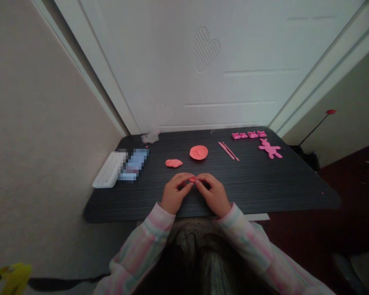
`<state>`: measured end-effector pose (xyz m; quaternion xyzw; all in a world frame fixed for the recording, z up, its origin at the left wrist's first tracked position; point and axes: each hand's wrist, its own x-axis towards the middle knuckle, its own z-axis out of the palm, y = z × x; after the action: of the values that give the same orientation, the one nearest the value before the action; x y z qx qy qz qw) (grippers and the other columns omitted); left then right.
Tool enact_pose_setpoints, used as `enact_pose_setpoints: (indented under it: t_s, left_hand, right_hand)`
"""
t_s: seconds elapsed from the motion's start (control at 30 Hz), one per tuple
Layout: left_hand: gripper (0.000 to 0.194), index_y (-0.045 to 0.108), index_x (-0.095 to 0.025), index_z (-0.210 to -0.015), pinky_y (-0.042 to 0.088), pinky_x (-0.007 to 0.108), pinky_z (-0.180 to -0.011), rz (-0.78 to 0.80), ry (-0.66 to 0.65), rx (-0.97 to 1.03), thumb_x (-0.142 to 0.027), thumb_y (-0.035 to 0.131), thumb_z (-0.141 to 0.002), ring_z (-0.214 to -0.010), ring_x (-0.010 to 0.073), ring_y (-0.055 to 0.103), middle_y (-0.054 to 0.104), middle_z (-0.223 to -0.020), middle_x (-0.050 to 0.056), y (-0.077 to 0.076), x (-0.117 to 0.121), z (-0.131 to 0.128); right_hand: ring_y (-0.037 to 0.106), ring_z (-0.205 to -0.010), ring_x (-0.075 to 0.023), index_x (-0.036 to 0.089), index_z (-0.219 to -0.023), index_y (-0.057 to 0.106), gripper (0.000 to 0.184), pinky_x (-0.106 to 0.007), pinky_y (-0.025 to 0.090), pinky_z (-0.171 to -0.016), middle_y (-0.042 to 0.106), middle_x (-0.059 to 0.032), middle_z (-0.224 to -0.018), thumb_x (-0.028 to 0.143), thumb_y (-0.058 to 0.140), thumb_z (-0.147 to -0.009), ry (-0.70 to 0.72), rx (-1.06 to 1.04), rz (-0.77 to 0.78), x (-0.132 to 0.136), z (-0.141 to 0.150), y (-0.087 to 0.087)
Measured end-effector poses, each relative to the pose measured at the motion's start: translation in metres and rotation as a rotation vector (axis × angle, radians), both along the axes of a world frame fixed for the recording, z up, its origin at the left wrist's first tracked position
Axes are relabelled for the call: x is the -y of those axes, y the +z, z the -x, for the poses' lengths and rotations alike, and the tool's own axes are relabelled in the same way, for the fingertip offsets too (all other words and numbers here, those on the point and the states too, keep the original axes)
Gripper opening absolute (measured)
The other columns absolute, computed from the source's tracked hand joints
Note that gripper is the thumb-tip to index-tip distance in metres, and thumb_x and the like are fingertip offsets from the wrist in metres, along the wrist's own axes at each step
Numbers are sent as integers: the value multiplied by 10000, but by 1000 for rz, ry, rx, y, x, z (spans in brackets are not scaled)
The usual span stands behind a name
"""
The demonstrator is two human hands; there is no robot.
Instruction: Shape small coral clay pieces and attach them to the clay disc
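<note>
Between my fingertips is a small piece of coral-pink modelling clay (192, 179), partly covered by the fingers. My left hand (176, 191) pinches it from the left, and my right hand (213, 192) pinches it from the right; both are just above the dark table. Beyond the hands lies an oblong lump of coral clay (174, 163). To its right sits a shallow coral clay bowl (199, 153) with an uneven surface inside. Two thin pink modelling tools (228, 151) rest side by side farther right.
A pink bear-shaped figure (269, 148) and a row of several small pink folded shapes (249, 135) are at the back right of the table (135, 205). On the left are a white tray (108, 170), a blurred blue packet (134, 164) and a crumpled clear wrapper (151, 137).
</note>
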<state>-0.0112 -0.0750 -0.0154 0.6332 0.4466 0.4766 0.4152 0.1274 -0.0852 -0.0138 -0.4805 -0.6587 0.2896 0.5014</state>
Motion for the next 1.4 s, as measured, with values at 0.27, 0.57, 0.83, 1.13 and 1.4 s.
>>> enact_pose_setpoints:
  t_s: [0.27, 0.57, 0.83, 1.13, 1.4]
  left_hand:
    - [134, 648, -191, -812, 466, 273, -714, -52, 19, -111, -208, 563, -710, -821, 153, 576, 634, -871, 46, 0, 0, 3]
    - [130, 665, -195, -763, 455, 269, -679, 44, 50, 10, -243, 627, -648, -737, 162, 583, 649, -805, 44, -1, 1, 4]
    - [235, 631, -186, -848, 447, 295, -735, 130, 91, 105, -258, 650, -625, -754, 164, 590, 654, -816, 47, -5, 3, 1]
    - [227, 639, -197, -859, 450, 283, -710, 63, 124, 48, -257, 637, -640, -721, 156, 583, 654, -825, 44, -5, 5, 1]
    - [173, 639, -203, -768, 459, 256, -682, 37, 237, 139, -249, 669, -604, -666, 137, 587, 646, -724, 5, -5, 8, -8]
  right_hand:
    - [562, -800, -148, 188, -812, 595, 127, -285, 440, -738, 614, -41, -821, 151, 486, -758, 34, 15, -3, 2, -2, 1]
    - [571, -750, -149, 195, -761, 594, 70, -290, 449, -712, 619, -33, -776, 237, 540, -748, 6, 0, 11, 3, 0, 2]
    - [577, -734, -150, 190, -813, 538, 116, -289, 463, -695, 611, -21, -761, 261, 565, -725, -40, -14, 74, 4, 0, -2]
    - [596, -725, -147, 201, -872, 526, 160, -292, 479, -698, 618, -16, -772, 241, 568, -723, -51, -51, 45, 4, 1, -4]
    - [595, -703, -146, 206, -792, 539, 96, -292, 480, -682, 615, -9, -733, 256, 575, -719, -122, -71, -22, 5, 2, -7]
